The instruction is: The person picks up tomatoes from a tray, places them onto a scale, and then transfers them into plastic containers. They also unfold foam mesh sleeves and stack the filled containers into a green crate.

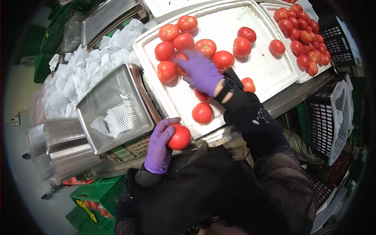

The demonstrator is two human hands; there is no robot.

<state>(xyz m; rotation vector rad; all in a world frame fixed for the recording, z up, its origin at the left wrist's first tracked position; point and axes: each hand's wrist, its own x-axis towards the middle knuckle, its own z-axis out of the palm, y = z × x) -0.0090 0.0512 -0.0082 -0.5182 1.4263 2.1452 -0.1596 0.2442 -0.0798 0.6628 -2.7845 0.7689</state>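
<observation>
My left hand (158, 147), in a purple glove, is closed around a red tomato (179, 137) just off the near edge of a white foam tray (258, 70). Over that tray, my right hand (201, 70), also gloved, has its slightly blurred fingers curved about another tomato (180, 64), which its palm partly covers. Several loose tomatoes surround the right hand, among them one beside its wrist (223, 60) and a single one nearer to me (203, 113). The right forearm partly hides a tomato (248, 85).
A metal pan (87, 113) left of the tray holds a white foam net. Behind it lies a heap of foam nets (94, 66). Stacked clear plastic containers (68, 145) stand at the left. A second foam tray (270, 9) full of tomatoes is at the right, near black crates (321, 121).
</observation>
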